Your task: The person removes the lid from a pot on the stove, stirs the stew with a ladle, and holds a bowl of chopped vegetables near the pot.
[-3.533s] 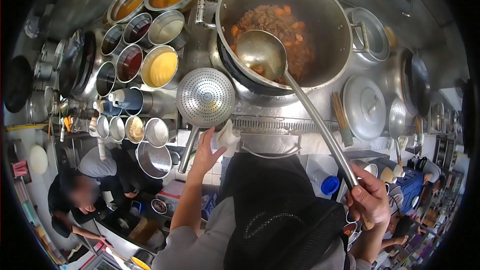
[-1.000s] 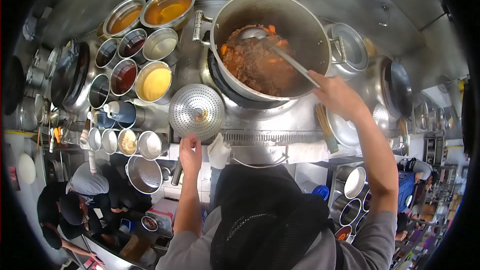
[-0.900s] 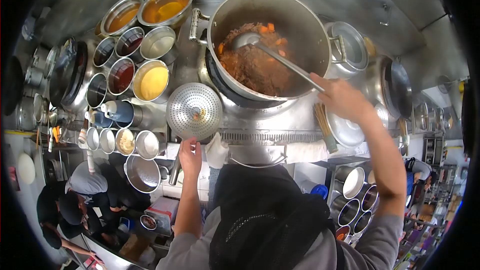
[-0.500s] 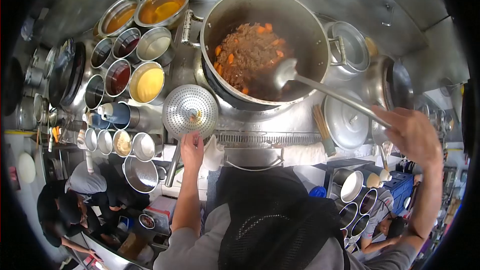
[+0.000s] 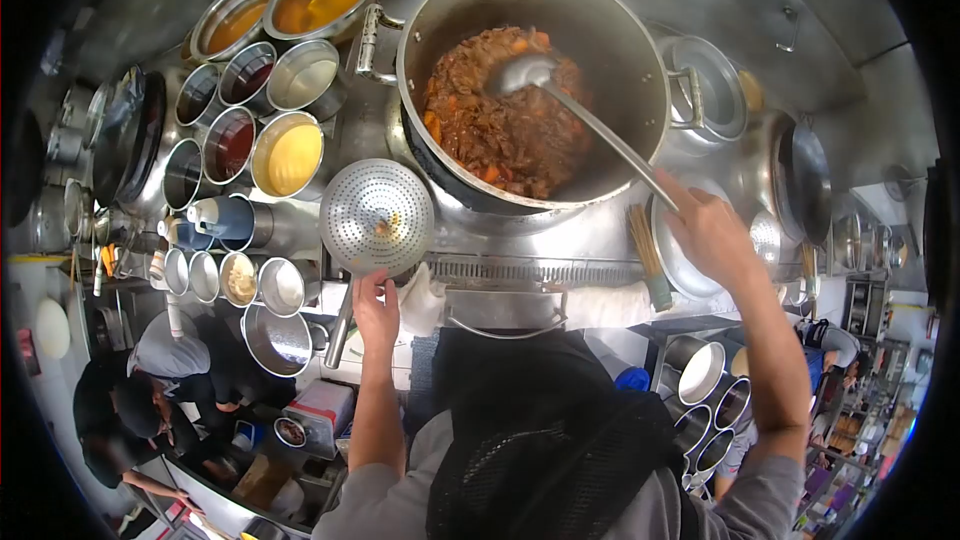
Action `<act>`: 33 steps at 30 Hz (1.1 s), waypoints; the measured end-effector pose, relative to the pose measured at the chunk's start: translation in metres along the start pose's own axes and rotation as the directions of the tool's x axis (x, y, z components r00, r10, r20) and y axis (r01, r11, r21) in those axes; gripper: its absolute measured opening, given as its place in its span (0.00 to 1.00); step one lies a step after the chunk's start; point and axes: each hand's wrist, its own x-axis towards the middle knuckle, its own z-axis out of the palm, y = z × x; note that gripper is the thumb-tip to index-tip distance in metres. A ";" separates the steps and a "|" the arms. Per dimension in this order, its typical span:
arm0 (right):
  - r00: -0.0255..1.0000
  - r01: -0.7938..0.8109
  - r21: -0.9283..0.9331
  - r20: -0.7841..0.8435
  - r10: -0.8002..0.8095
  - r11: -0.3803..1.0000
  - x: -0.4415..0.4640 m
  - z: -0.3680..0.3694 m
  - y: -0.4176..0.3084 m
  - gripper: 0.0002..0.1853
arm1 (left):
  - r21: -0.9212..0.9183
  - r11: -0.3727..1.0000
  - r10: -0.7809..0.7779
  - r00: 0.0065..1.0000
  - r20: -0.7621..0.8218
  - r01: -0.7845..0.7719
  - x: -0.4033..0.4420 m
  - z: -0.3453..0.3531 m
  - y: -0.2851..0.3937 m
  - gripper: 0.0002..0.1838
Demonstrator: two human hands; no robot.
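My right hand (image 5: 710, 235) is closed around the handle of a long metal wok spatula (image 5: 610, 135). Its head rests in a brown stew of meat and orange carrot pieces (image 5: 500, 135), inside a large, deep metal pot (image 5: 622, 50). A round perforated skimmer (image 5: 375, 210) lies left of the pot, with a few food bits on it. At the skimmer's near rim, where its handle begins, my left hand (image 5: 375, 308) has its fingers bent and closed; the fingers partly hide the grip. A white cloth (image 5: 425, 300) lies just right of that hand.
Metal containers of sauces, including a yellow one (image 5: 290, 160), crowd the left side. Two bowls of amber liquid, one here (image 5: 318, 8), stand behind them. A bundle of thin sticks (image 5: 648, 255) and a round lid (image 5: 685, 275) are at right. Co-workers (image 5: 130, 410) are at lower left.
My right hand has moved left and inward, pushing the spatula head farther back and left through the stew. The stew has been shifted and spread. My left hand stays by the skimmer.
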 end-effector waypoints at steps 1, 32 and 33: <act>1.000 0.002 -0.002 0.000 -0.002 1.000 -0.001 -0.002 0.000 0.31 | -0.002 1.000 -0.001 1.000 -0.002 0.001 0.000 0.000 0.001 0.10; 0.983 0.177 -0.372 0.104 -0.148 0.911 -0.036 -0.173 0.019 0.23 | -0.036 0.998 0.039 0.996 -0.077 -0.042 -0.001 0.015 0.052 0.10; 0.982 0.185 -0.371 0.107 -0.156 0.910 -0.037 -0.184 0.012 0.23 | -0.043 0.999 0.018 0.996 -0.085 -0.022 -0.003 0.015 0.051 0.10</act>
